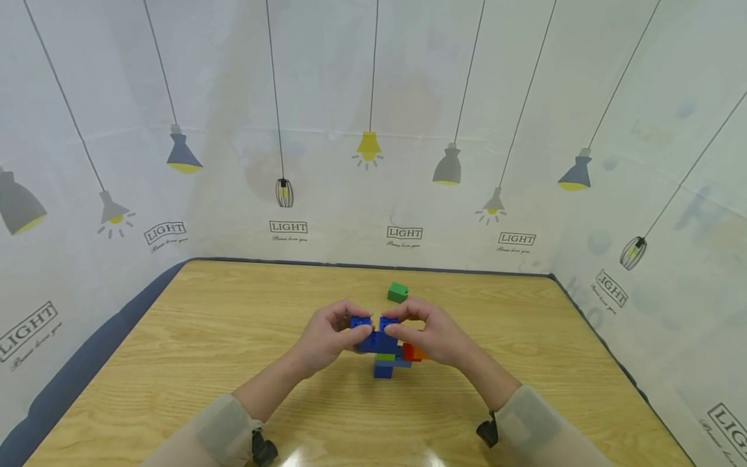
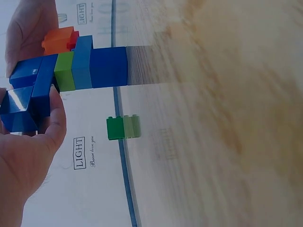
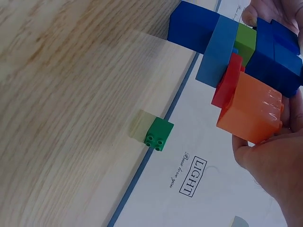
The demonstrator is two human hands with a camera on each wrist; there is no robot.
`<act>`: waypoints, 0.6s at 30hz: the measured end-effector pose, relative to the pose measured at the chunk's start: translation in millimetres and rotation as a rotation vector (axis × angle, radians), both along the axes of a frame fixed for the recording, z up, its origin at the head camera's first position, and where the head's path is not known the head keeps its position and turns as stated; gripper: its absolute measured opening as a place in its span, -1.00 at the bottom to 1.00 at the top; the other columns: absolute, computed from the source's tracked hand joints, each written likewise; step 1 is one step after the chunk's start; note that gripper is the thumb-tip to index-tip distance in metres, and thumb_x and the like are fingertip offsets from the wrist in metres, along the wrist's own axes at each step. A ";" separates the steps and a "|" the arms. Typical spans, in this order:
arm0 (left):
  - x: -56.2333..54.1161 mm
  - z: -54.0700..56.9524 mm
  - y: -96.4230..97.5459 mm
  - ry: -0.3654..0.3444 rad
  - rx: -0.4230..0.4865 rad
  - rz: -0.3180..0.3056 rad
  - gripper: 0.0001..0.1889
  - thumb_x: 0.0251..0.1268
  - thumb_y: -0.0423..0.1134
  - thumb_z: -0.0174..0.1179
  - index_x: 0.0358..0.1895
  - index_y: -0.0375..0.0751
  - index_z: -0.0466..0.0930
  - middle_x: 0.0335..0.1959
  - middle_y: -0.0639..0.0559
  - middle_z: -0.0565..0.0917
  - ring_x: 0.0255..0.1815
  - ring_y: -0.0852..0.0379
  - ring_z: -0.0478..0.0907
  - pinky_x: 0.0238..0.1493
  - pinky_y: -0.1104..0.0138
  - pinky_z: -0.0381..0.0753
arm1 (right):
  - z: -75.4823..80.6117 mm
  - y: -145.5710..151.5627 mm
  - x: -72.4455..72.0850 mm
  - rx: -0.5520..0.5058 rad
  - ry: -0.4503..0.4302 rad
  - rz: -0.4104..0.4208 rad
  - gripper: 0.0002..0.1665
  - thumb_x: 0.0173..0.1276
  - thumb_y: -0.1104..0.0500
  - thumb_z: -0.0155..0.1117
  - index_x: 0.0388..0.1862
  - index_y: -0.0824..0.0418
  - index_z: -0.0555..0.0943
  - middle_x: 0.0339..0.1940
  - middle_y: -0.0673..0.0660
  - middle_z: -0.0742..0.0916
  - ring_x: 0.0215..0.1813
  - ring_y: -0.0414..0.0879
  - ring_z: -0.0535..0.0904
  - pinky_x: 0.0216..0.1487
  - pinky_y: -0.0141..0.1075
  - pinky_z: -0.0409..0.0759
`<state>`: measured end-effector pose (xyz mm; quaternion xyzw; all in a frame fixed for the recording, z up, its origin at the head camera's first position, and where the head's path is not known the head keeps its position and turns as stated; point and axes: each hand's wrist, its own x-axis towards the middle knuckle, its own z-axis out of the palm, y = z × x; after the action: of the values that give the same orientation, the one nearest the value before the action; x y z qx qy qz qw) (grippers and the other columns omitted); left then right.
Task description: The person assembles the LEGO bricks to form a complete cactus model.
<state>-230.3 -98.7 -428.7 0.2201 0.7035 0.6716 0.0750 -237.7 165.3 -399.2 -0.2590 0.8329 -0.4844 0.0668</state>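
Observation:
A stack of toy building bricks stands on the table, with a dark blue brick (image 2: pixel 110 67) at its foot. Above that come a lighter blue brick (image 3: pixel 218 51), a lime green brick (image 2: pixel 65 71) and a long dark blue brick (image 1: pixel 376 342). A red brick (image 3: pixel 229 80) and an orange brick (image 3: pixel 250 108) jut out on the right side. On top sit two blue bricks side by side. My left hand (image 1: pixel 329 335) pinches the left top brick (image 1: pixel 360 322). The right top brick (image 1: pixel 388 322) is pinched between thumb and fingers of my right hand (image 1: pixel 434 332).
A loose green brick (image 1: pixel 398 292) lies on the wooden table (image 1: pixel 245 311) beyond the stack. Behind the table's far edge hangs a pale cloth (image 1: pixel 338 240) printed with lamps, and it also runs along both sides.

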 end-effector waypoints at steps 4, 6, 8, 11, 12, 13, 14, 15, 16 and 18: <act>-0.1 0.9 0.4 -0.005 0.001 -0.005 -0.70 0.59 -0.27 0.33 0.22 -0.34 0.66 0.01 0.02 0.74 -0.08 0.06 0.70 -0.16 0.29 0.84 | 1.3 0.6 1.2 0.022 0.001 -0.011 -0.72 0.64 0.03 0.39 0.20 0.06 0.76 0.16 0.10 0.78 0.32 0.08 0.63 0.32 0.03 0.73; -0.3 1.2 0.4 -0.006 0.000 -0.007 -0.71 0.59 -0.27 0.33 0.22 -0.34 0.66 0.01 0.02 0.74 -0.08 0.06 0.69 -0.15 0.29 0.84 | 2.4 1.1 1.1 0.037 0.008 -0.010 -0.71 0.64 0.01 0.39 0.22 0.05 0.75 0.15 0.09 0.78 0.30 0.06 0.63 0.29 -0.01 0.74; -0.3 1.4 0.3 -0.006 0.000 -0.007 -0.71 0.59 -0.28 0.33 0.22 -0.34 0.66 0.01 0.02 0.74 -0.08 0.06 0.69 -0.15 0.29 0.84 | 3.7 1.3 0.4 0.050 0.015 -0.003 -0.70 0.65 0.00 0.39 0.24 0.04 0.75 0.14 0.07 0.78 0.28 0.04 0.63 0.29 -0.02 0.73; -0.1 1.3 0.0 -0.006 0.003 -0.007 -0.71 0.59 -0.29 0.33 0.21 -0.35 0.66 0.00 0.01 0.74 -0.09 0.05 0.70 -0.16 0.29 0.84 | 5.6 2.4 -1.3 0.066 0.013 0.018 -0.68 0.66 -0.03 0.36 0.26 0.01 0.74 0.15 0.05 0.78 0.29 0.04 0.63 0.34 0.07 0.71; 0.0 1.2 -0.1 -0.007 0.002 -0.007 -0.71 0.59 -0.29 0.33 0.21 -0.35 0.66 0.00 0.01 0.74 -0.09 0.05 0.70 -0.16 0.29 0.84 | 6.2 3.1 -1.6 0.069 0.007 0.022 -0.68 0.67 -0.04 0.34 0.28 0.00 0.74 0.18 0.04 0.78 0.31 0.06 0.63 0.37 0.11 0.70; 0.1 1.0 -0.1 -0.009 0.002 -0.007 -0.71 0.59 -0.29 0.33 0.21 -0.34 0.66 0.00 0.01 0.74 -0.09 0.05 0.70 -0.16 0.29 0.84 | 6.5 4.2 -2.1 0.073 -0.001 0.019 -0.66 0.68 -0.06 0.33 0.29 -0.01 0.73 0.20 0.03 0.79 0.33 0.07 0.63 0.40 0.15 0.67; 0.2 0.7 -0.2 -0.010 -0.001 -0.006 -0.72 0.58 -0.29 0.33 0.21 -0.34 0.66 0.00 0.02 0.74 -0.09 0.05 0.70 -0.16 0.29 0.84 | 6.9 5.9 -2.4 0.079 -0.007 0.010 -0.66 0.69 -0.08 0.31 0.29 -0.03 0.74 0.22 0.01 0.79 0.36 0.08 0.62 0.43 0.19 0.65; 0.2 0.4 -0.2 -0.011 -0.002 -0.005 -0.72 0.58 -0.29 0.33 0.21 -0.33 0.66 0.01 0.02 0.73 -0.08 0.05 0.69 -0.16 0.29 0.84 | 7.2 8.2 -2.6 0.088 -0.012 -0.006 -0.65 0.70 -0.10 0.29 0.30 -0.05 0.74 0.24 -0.01 0.79 0.38 0.09 0.62 0.45 0.21 0.63; 0.2 0.2 -0.2 -0.013 -0.005 -0.004 -0.72 0.58 -0.29 0.33 0.21 -0.32 0.67 0.01 0.03 0.73 -0.08 0.05 0.69 -0.16 0.29 0.84 | 7.2 10.9 -3.2 0.091 -0.016 -0.022 -0.65 0.71 -0.12 0.27 0.30 -0.06 0.74 0.26 -0.01 0.79 0.40 0.09 0.62 0.46 0.22 0.63; 0.0 -0.2 0.0 -0.016 -0.009 0.001 -0.72 0.58 -0.29 0.34 0.21 -0.32 0.67 0.01 0.05 0.72 -0.08 0.05 0.68 -0.17 0.29 0.84 | 6.4 17.8 -5.2 0.075 -0.025 -0.055 -0.63 0.72 -0.13 0.24 0.30 -0.04 0.74 0.29 0.01 0.79 0.40 0.12 0.63 0.46 0.23 0.63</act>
<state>-230.3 -98.7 -428.9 0.2143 0.7059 0.6703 0.0812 -242.9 183.1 -392.8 -0.2270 0.8564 -0.4579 0.0734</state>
